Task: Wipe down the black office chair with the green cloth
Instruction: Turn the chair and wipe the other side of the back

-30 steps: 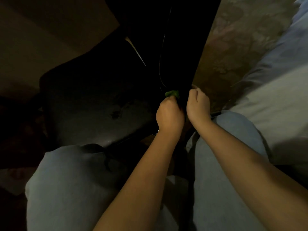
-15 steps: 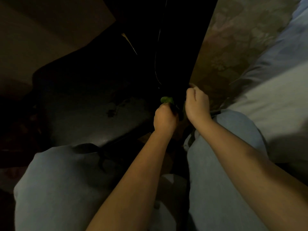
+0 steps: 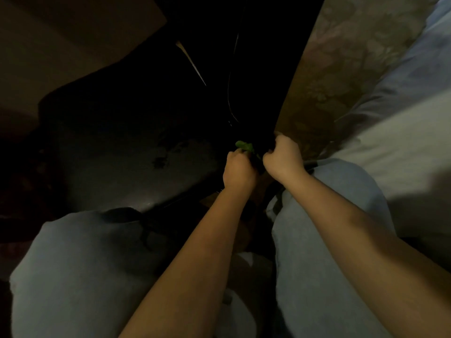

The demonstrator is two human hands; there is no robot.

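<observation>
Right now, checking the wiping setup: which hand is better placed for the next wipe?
Left. The left hand holds the green cloth at the black chair; the right hand only grips the chair's edge.

Chair seat [image 3: 136, 172] open at left, black upright panel [image 3: 266, 69] blocking ahead, knees [image 3: 80, 264] crowding near side.

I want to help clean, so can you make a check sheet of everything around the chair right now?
Surface: chair seat, black, with dark marks.
Job's things: cloth, green, bunched, low against the chair's back.
Clutter: nothing seen.
Hands: left hand grips the cloth; right hand grips the back's edge beside it.
Cables: thin pale line down the back; cable or seam, cannot tell.
Surroundings: dim; flowery surface on the right; knees in jeans below.
</observation>
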